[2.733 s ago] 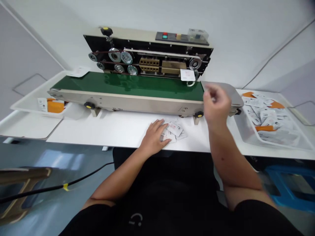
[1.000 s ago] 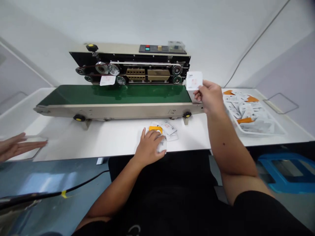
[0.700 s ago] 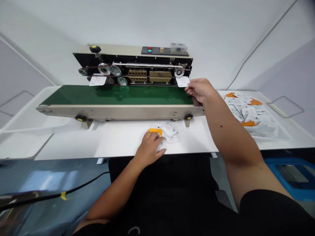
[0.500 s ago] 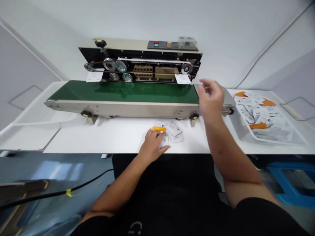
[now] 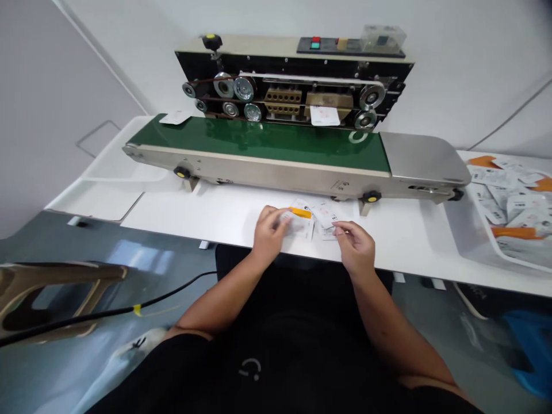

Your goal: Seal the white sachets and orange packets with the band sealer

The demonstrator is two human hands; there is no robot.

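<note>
Several small white printed sachets lie in a loose pile on the white table, in front of a band sealing machine [image 5: 293, 49]. My left hand [image 5: 269, 234] is at the pile's left side, its thumb and fingers closed on the edge of a white sachet [image 5: 299, 227]. An orange piece [image 5: 301, 213] shows among the sachets beside its fingertips. On the right, my right hand [image 5: 357, 246] pinches the corner of another white sachet [image 5: 324, 211], tilted over the pile. One sachet [image 5: 325, 115] sits in the machine's sealing section, and another sachet [image 5: 175, 117] is at the belt's left end.
The green conveyor belt [image 5: 276, 144] runs across behind my hands, with a metal end plate [image 5: 425, 155] on its right. A clear bin [image 5: 468, 224] full of white and orange sachets stands at right. Another clear bin [image 5: 116, 158] is under the belt's left end.
My right hand has come down from the belt's right end to the pile and taken a sachet's corner. The sachets in the machine have travelled left. The view has shifted.
</note>
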